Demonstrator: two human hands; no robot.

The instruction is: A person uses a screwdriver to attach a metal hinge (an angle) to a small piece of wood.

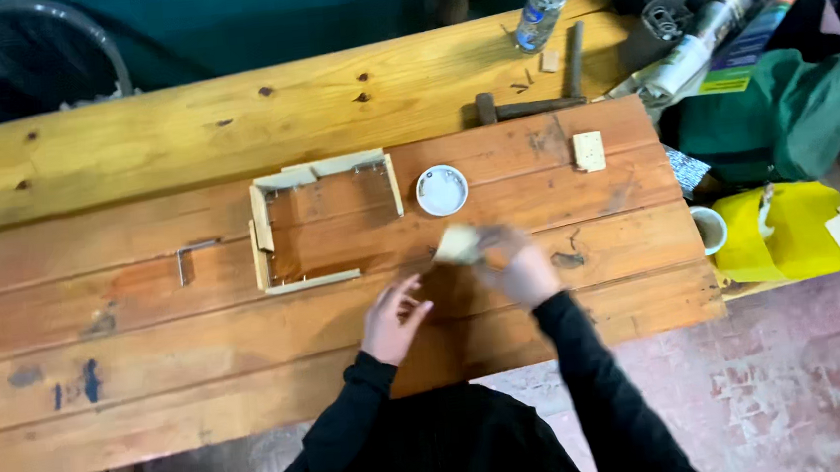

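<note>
My right hand (pixel 521 270) is blurred and holds a small pale wooden piece (pixel 458 244) above the wooden workbench (pixel 148 337). Just left of it, my left hand (pixel 394 320) rests on the bench with its fingers apart, holding nothing. A rectangular frame of thin pale wooden strips (pixel 324 224) lies on the bench beyond my left hand. Next to the frame's right side sits a round white lid (pixel 441 189). Both arms wear black sleeves.
A metal hex key (pixel 189 256) lies left of the frame. A small wooden block (pixel 588 151), a hammer (pixel 530 107) and a plastic bottle (pixel 542 7) are at the back right. A white cup (pixel 709 229), a yellow container (pixel 789 232) and green bag (pixel 780 118) crowd the right edge.
</note>
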